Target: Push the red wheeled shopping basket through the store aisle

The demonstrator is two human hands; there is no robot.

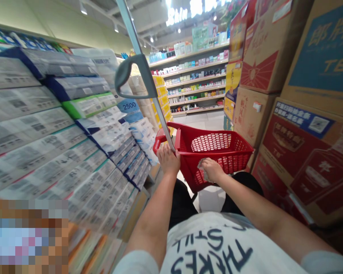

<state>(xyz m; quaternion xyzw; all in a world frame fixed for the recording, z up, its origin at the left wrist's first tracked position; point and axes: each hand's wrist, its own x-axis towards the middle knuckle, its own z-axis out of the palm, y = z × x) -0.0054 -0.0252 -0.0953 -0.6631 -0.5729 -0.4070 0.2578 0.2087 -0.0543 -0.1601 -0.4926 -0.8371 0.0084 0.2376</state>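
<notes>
While the left hand [168, 160] curls closed around the red rim of a shopping basket [214, 152] at the foot of its grey pole [162, 118], the right hand [212, 170] lies bent over the basket's near wall, just to the right. A pale scrap [201, 170] shows under the right fingers, though whether it is pinched or only pressed against the mesh, I cannot tell. The basket sits low in the middle of the frame, in front of the person's white T-shirt [214, 247] with its dark lettering and black shorts [183, 205]. A curved grey handle [122, 72] loops off the pole near the top. Wrapped packs of toilet paper [45, 125] fill the shelving down the left side, and printed cardboard cartons [303, 152] stand stacked up the right. Far off at upper centre, store shelves [194, 80] hold rows of small boxes under a bright lit sign [183, 11]. A pixelated patch covers the lower left corner
</notes>
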